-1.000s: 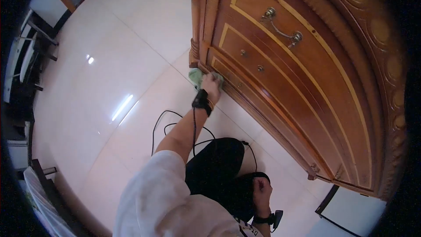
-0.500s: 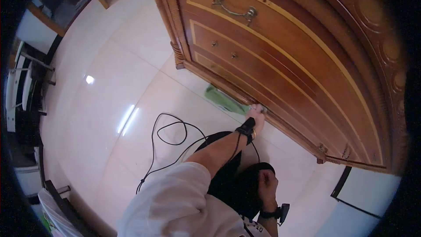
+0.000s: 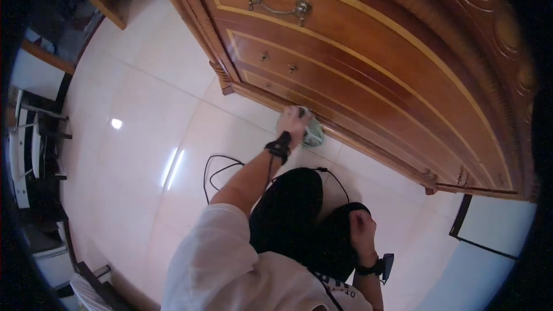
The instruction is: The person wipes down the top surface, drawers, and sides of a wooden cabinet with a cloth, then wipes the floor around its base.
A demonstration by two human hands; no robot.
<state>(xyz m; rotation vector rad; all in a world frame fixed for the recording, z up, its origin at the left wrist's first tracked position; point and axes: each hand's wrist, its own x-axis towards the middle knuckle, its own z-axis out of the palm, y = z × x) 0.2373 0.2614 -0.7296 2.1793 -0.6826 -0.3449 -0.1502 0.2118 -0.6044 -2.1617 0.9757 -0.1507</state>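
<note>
Hiding part of the green cloth point(image 3: 314, 134): left hand point(image 3: 292, 121)

1 head-worn camera, facing forward and steeply down, wide view, wooden cabinet point(image 3: 368, 75) near, tiled floor point(image 3: 138, 178) below

Room in a home, as indicated by its furnishings. A chest of drawers point(image 3: 357, 86) in carved, yellow-banded wood, fitted with an ornate metal pull point(image 3: 277, 10), is seen from upper centre to the right edge of the frame. The floor point(image 3: 138, 103), at left and centre, is laid with pale, glossy tiles in which light is mirrored. Whether a bedroom or living room is represented cannot be determined.
</note>
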